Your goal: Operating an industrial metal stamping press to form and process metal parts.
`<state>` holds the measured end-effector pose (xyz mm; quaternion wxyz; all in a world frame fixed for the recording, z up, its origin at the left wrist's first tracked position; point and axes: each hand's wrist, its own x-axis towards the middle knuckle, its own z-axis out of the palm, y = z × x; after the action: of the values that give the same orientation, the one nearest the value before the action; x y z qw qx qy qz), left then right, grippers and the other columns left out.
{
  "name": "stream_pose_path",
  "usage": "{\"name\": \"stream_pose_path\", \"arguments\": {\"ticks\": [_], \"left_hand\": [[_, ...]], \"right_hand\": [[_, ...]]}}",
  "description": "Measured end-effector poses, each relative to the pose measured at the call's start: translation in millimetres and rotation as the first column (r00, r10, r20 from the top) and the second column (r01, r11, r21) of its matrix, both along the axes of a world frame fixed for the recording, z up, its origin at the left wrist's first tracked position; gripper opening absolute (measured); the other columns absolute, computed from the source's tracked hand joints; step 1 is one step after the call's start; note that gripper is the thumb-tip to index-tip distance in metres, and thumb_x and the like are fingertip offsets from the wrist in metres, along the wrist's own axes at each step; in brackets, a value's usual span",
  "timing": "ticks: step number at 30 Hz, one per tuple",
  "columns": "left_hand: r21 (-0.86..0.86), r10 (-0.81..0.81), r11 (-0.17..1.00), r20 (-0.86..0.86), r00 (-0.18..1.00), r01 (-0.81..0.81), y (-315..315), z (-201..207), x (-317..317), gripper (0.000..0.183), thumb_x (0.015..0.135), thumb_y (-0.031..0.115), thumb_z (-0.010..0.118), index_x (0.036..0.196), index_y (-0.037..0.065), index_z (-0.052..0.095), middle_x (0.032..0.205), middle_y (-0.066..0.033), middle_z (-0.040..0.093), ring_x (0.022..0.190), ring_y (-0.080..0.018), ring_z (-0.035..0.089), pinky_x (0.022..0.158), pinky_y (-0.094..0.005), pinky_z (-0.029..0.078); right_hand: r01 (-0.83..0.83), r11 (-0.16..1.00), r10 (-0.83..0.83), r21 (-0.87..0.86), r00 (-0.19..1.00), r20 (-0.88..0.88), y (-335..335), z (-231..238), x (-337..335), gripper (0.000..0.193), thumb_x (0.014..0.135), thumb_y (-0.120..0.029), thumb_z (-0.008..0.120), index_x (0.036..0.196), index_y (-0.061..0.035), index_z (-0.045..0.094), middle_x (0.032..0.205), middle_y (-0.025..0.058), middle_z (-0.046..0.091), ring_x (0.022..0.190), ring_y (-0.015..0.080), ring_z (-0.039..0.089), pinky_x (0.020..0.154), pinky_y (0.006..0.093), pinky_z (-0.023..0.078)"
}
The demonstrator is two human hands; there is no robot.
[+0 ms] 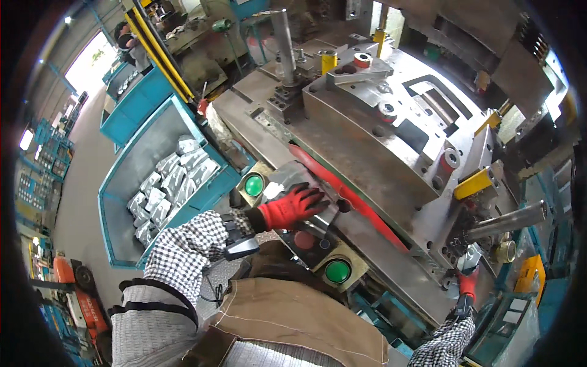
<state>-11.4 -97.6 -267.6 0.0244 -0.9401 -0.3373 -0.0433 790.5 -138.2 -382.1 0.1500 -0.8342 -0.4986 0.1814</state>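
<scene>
My left hand [292, 208], in a red glove, reaches over a small pile of grey sheet-metal parts [299, 176] on the front edge of the press bed. Its fingers are stretched out and slightly spread on the pile, gripping nothing that I can see. Far to the right, my right hand [468, 284], also red-gloved, is closed around the lower end of a shiny pressed metal part [469, 258] beside the die's corner. Its fingers are partly hidden. The steel die [367, 147] fills the middle, with a bright plate [400, 92] on top.
Two green push buttons [254, 185] [337, 271] and a red button [304, 240] sit along the near edge. At left stands a blue bin [116, 226] holding several metal parts. Steel posts [282, 49] [510, 221] stick out from the die. An orange forklift [76, 293] and another person [128, 46] are farther off.
</scene>
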Motion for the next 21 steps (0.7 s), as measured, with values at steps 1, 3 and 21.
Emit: {"name": "stream_pose_path", "arguments": {"ticks": [1,3,21], "left_hand": [[0.001,0.017,1.0,-0.002,1.0,-0.017,5,3,-2,0.103,0.069,0.042,0.08,0.162,0.015,0.044,0.161,-0.0192,0.046,0.15,-0.0393,0.044,0.12,-0.0625,0.036],[0.02,0.065,0.998,0.019,0.998,-0.066,8,6,-12,0.108,0.068,0.043,0.081,0.164,0.015,0.041,0.162,-0.0207,0.045,0.148,-0.0399,0.046,0.121,-0.0636,0.034],[-0.157,-0.031,0.987,0.043,0.999,0.037,46,28,-29,0.103,0.066,0.04,0.087,0.159,0.018,0.05,0.158,-0.0196,0.049,0.146,-0.0422,0.047,0.12,-0.0581,0.038]], "right_hand": [[0.015,0.999,-0.014,0.041,1.0,-0.022,-8,1,12,0.122,0.075,-0.033,0.094,0.169,-0.0013,0.021,0.165,0.0241,0.044,0.153,0.0377,0.044,0.125,0.0451,0.037],[0.045,0.994,-0.038,0.099,0.997,-0.068,-15,4,26,0.12,0.075,-0.031,0.094,0.169,-0.0039,0.024,0.164,0.0229,0.044,0.151,0.0366,0.045,0.124,0.044,0.037],[0.303,0.919,-0.181,0.252,0.893,-0.412,-248,104,-108,0.096,0.083,-0.031,0.089,0.162,-0.0049,0.04,0.149,0.0141,0.056,0.133,0.0246,0.056,0.113,0.0411,0.046]]}}
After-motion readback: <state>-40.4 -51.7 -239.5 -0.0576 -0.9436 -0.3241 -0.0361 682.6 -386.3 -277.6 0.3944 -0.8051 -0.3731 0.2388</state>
